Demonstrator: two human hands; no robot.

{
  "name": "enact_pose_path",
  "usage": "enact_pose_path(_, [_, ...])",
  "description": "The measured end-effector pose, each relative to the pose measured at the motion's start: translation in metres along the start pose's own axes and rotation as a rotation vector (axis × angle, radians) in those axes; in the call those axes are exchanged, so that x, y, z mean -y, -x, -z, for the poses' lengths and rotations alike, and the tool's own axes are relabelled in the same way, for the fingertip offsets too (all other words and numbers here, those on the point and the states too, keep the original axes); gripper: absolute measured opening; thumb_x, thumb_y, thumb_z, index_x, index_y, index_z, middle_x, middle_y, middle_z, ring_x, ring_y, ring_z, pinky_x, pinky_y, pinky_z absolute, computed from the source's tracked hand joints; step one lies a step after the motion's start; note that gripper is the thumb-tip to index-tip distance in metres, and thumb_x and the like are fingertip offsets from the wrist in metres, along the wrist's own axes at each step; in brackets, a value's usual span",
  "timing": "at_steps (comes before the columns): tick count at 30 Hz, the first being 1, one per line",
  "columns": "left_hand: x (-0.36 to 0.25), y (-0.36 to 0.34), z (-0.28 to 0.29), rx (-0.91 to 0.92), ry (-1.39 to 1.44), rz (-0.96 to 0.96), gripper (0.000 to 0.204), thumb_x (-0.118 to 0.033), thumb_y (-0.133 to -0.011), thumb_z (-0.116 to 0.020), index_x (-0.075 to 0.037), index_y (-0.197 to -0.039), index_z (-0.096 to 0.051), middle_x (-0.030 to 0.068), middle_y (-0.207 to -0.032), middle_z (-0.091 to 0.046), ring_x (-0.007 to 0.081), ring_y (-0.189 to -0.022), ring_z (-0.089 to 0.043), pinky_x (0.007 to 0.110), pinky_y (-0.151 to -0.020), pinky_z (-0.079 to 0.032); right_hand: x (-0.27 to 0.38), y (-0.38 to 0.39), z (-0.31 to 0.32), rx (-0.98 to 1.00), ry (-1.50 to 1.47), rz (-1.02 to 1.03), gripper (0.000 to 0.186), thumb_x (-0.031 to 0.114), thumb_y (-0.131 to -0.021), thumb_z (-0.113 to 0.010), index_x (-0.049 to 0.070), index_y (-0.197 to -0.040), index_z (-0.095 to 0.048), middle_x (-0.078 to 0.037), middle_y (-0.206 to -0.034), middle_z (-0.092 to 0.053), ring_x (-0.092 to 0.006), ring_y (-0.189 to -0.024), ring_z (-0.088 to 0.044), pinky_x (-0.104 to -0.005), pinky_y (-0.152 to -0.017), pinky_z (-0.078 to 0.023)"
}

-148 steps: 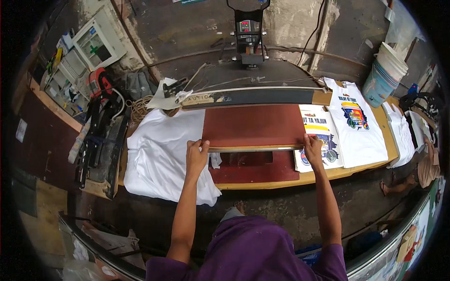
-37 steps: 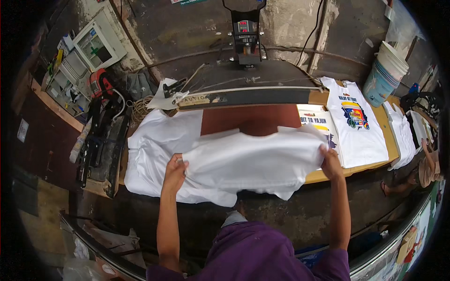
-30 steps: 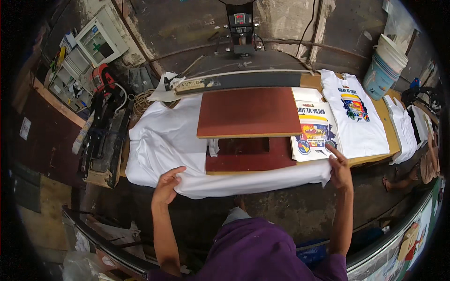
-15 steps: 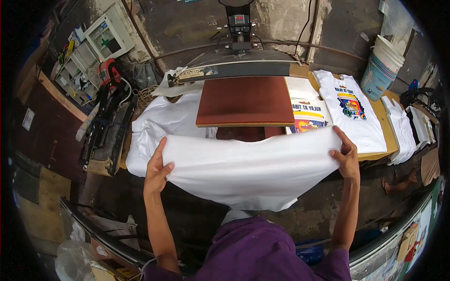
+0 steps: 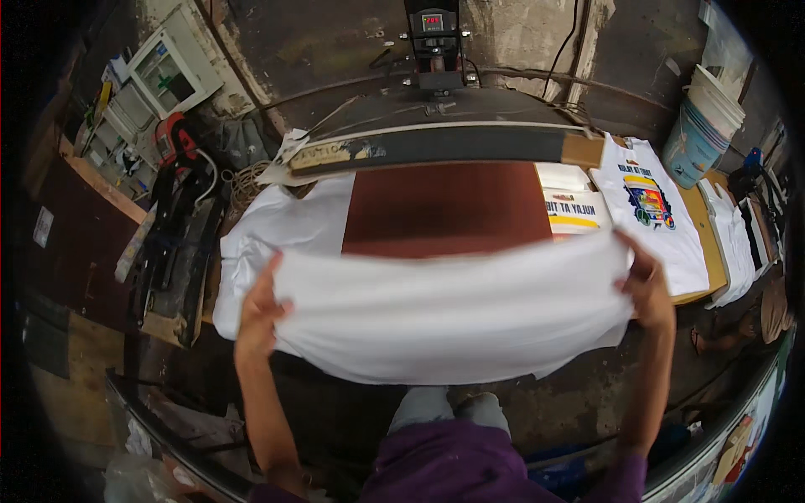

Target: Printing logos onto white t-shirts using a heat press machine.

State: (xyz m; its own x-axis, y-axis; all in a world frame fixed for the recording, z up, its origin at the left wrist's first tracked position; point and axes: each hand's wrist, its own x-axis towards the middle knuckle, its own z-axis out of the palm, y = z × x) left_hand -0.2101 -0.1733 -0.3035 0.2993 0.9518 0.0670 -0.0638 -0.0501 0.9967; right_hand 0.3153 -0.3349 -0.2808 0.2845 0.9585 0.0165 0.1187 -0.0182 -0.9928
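Observation:
My left hand (image 5: 265,314) and my right hand (image 5: 644,281) grip the two ends of a white fabric garment (image 5: 449,323), stretched sideways between them and blurred by motion. Its upper edge crosses the near part of a red-brown platen board (image 5: 444,205) of a press. Another crumpled white garment (image 5: 293,210) lies left of the board, beside my left hand. Beyond my right hand are printed paper sheets (image 5: 570,210) and a white shirt with a colourful printed design (image 5: 650,193). The board’s front edge is hidden behind the held fabric.
A long dark bar (image 5: 444,147) and press head (image 5: 432,50) stand behind the board. Black-and-red machinery (image 5: 168,251) is at left, stacked buckets (image 5: 700,126) at back right, folded white shirts (image 5: 725,235) on the right. Another person’s leg (image 5: 729,331) shows at far right.
Earlier my hands held the board’s edges; since then they have taken the white garment. In the last half second they have moved farther apart, stretching it wider.

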Motion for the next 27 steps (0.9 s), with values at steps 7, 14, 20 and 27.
enact_pose_path(7, [0.011,-0.246,0.020,-0.050,-0.637,0.089,0.052,-0.012,-0.078,-0.068,-0.001,-0.126,-0.053,0.0105,-0.130,-0.053,0.0224,-0.115,-0.052,0.030,-0.099,-0.040,0.007,-0.197,-0.004,-0.227,0.462,0.018,0.049,0.006,-0.074,-0.059,-0.007,-0.121,-0.054,-0.010,-0.110,-0.061,-0.0147,-0.093,-0.057,-0.0262,-0.081,-0.045])
enact_pose_path(14, [0.090,-0.307,0.000,-0.003,-0.563,0.118,0.050,-0.017,-0.080,-0.065,-0.001,-0.126,-0.053,0.0097,-0.128,-0.053,0.0216,-0.115,-0.052,0.030,-0.098,-0.041,-0.072,-0.254,-0.011,-0.255,0.521,-0.022,0.045,0.009,-0.077,-0.057,-0.006,-0.120,-0.055,-0.010,-0.110,-0.062,-0.0151,-0.094,-0.057,-0.0271,-0.082,-0.045])
enact_pose_path(20, [0.109,-0.284,0.050,-0.014,-0.510,0.110,0.048,-0.021,-0.083,-0.062,-0.001,-0.126,-0.052,0.0091,-0.128,-0.054,0.0209,-0.114,-0.052,0.030,-0.097,-0.041,-0.118,-0.261,0.036,-0.256,0.555,-0.003,0.043,0.012,-0.080,-0.055,-0.006,-0.119,-0.056,-0.011,-0.110,-0.062,-0.0153,-0.094,-0.057,-0.0279,-0.082,-0.045])
enact_pose_path(27, [0.117,-0.242,0.096,-0.052,-0.464,0.085,0.048,-0.025,-0.086,-0.059,-0.001,-0.127,-0.052,0.0083,-0.127,-0.055,0.0202,-0.114,-0.052,0.030,-0.096,-0.042,-0.166,-0.270,0.035,-0.245,0.577,0.045,0.041,0.016,-0.083,-0.053,-0.005,-0.118,-0.056,-0.011,-0.110,-0.062,-0.0157,-0.095,-0.057,-0.0288,-0.083,-0.045])
